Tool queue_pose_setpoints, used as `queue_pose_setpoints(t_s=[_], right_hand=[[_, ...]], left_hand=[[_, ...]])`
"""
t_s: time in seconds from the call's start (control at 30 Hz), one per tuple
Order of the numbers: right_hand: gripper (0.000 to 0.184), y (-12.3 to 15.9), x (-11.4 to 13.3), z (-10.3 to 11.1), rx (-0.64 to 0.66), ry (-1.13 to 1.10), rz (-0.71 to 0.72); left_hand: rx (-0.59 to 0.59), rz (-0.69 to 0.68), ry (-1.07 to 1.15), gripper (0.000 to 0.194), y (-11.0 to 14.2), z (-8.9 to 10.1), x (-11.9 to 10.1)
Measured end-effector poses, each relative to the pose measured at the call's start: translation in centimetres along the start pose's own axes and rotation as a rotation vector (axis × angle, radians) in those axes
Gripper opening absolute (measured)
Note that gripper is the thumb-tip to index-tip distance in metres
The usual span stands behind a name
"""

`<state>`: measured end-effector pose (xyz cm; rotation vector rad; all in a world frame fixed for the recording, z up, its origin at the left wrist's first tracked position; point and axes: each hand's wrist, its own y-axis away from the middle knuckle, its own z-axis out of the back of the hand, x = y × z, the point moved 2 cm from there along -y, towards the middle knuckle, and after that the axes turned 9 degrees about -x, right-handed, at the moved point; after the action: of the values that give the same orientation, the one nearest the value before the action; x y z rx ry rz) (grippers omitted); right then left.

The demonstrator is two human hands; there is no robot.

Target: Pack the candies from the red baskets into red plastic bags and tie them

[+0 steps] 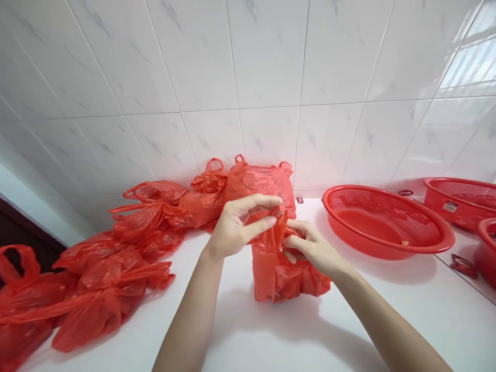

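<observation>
A red plastic bag point(287, 281) hangs or stands at the middle of the white table, its lower part close to the surface. My left hand point(242, 222) pinches the gathered top of this bag between thumb and fingers. On the other side, my right hand point(308, 245) has its fingers curled into the bag's upper folds, just below the left fingertips. The bag's contents are hidden. Right behind it, a larger full red bag point(258, 181) with two handle loops leans against the tiled wall.
Several knotted red bags point(108, 284) lie heaped along the left side. A red perforated basket point(372, 222) stands at right, with a small object inside. Another red basket point(461, 204) is farther right, near a small red packet point(464, 266). Tiled wall point(271, 77) closes off the back.
</observation>
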<state>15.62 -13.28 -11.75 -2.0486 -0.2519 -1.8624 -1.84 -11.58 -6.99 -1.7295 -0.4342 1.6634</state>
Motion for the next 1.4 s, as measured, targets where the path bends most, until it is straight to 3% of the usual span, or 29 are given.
queue_pose_setpoints(t_s=[0.07,0.17,0.4,0.53,0.67,0.8,0.93,1.0,1.1,1.17,1.27,1.4], right_hand=[[0.004,0.1,0.0,0.1,0.073,-0.012,0.023],[0.023,0.1,-0.2,0.1,0.091,0.018,0.042],[0.045,-0.4,-0.6,0.3,-0.088,0.001,0.027],[0.044,-0.7,-0.5,0.9,-0.135,-0.11,0.013],[0.039,-1.0,-0.3,1.2,-0.126,-0.175,-0.016],[0.027,-1.1,0.0,1.4,-0.108,-0.182,0.024],[0.022,-0.9,0.2,2.0,-0.115,-0.11,0.023],[0.021,-0.7,0.4,2.3,-0.107,-0.085,0.032],[0.02,-0.2,1.1,2.5,-0.094,-0.028,0.073],[0.022,0.2,1.6,2.7,-0.105,0.034,0.103],[0.026,0.7,2.4,2.9,-0.126,0.14,0.159],[0.033,1.2,3.1,3.2,-0.184,0.251,0.245]], left_hand=[[-0.011,0.011,-0.059,0.029,0.0,-0.3,0.6],[-0.006,0.03,-0.144,0.03,0.0,-0.8,1.0],[0.09,0.067,-0.316,0.043,0.0,-0.7,0.5],[0.076,0.076,-0.471,0.033,0.0,0.3,-0.2],[0.121,-0.007,-0.468,0.016,0.4,-0.3,-1.2],[0.29,0.054,-0.498,0.018,1.2,-1.8,-1.4],[0.362,0.066,-0.554,0.026,1.5,-2.4,-1.1],[0.324,0.038,-0.565,0.024,1.4,-2.5,-0.9],[0.156,0.037,-0.576,0.015,1.0,-2.7,-0.4],[0.057,0.1,-0.531,0.024,0.7,-2.9,0.2],[0.014,0.197,-0.328,0.043,0.5,-3.3,1.5],[0.012,0.16,-0.08,0.073,0.7,-4.0,3.0]])
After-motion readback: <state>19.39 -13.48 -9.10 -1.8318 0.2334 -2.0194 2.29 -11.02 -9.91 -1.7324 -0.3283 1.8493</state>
